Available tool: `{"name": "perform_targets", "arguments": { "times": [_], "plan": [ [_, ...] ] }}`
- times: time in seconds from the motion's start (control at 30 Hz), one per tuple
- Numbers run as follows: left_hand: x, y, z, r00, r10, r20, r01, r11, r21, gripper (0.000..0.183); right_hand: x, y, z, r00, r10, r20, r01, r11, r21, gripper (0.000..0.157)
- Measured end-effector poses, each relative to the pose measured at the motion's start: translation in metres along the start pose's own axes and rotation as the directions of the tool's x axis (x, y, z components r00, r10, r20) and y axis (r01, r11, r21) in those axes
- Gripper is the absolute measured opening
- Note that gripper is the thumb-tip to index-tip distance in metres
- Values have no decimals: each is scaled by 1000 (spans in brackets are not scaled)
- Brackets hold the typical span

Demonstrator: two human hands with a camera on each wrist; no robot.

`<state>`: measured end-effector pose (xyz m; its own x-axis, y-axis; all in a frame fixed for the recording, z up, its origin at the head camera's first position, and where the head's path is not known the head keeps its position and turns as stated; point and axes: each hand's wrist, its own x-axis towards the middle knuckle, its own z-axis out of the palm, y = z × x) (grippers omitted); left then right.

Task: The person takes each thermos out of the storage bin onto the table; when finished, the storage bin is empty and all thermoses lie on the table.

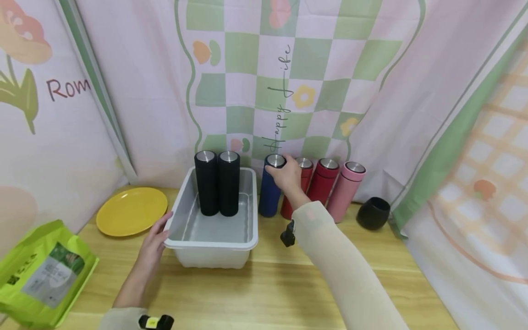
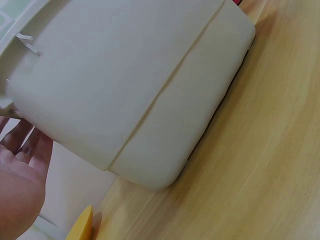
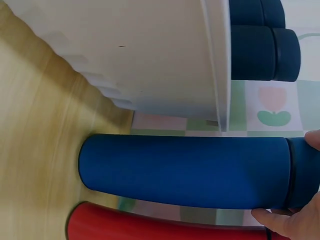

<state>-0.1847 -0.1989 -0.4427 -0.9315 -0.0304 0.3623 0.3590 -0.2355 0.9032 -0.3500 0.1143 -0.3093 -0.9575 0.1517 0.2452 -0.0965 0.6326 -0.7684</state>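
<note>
- While touching the left rim of the plastic box (image 1: 210, 258) with the loosely extended fingers of the left hand (image 1: 150, 243), grips the blue bottle (image 1: 269, 199) round its lid with the right hand (image 1: 289, 176).
- As for the blue bottle: stands upright near the back edge of the tabletop (image 1: 231, 298), between the box and 2 red bottles (image 1: 322, 189).
- Has a smooth, matte, even deep blue body, with a rounded base, a dark seam below the matching lid and a round silver disc on top.
- Contains, inside the box, 2 black bottles (image 1: 206, 188), upright and side by side.
- Includes, toward the back right corner, 1 pink bottle (image 1: 345, 196) and 1 black cup (image 1: 373, 215).
- Includes, toward the left edge, 1 yellow plate (image 1: 132, 211) and 1 green bag (image 1: 68, 277).
</note>
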Motion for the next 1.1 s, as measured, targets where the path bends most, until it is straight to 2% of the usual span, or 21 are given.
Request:
{"name": "perform_targets", "arguments": {
  "times": [0.23, 0.73, 1.1],
  "plan": [
    [-1, 0, 1, 1000, -10, 4, 10, 1000, 11, 44, 0, 5, 3, 999, 39, 5, -39, 999, -4, 73],
    [0, 0, 0, 1000, 24, 4, -24, 999, -22, 45, 8, 0, 3, 996, 5, 84, 4, 994, -107, 71],
    [0, 0, 0, 999, 35, 15, -34, 999, -34, 45, 6, 4, 9, 999, -19, 45, 24, 994, -103, 73]
  ]
}}
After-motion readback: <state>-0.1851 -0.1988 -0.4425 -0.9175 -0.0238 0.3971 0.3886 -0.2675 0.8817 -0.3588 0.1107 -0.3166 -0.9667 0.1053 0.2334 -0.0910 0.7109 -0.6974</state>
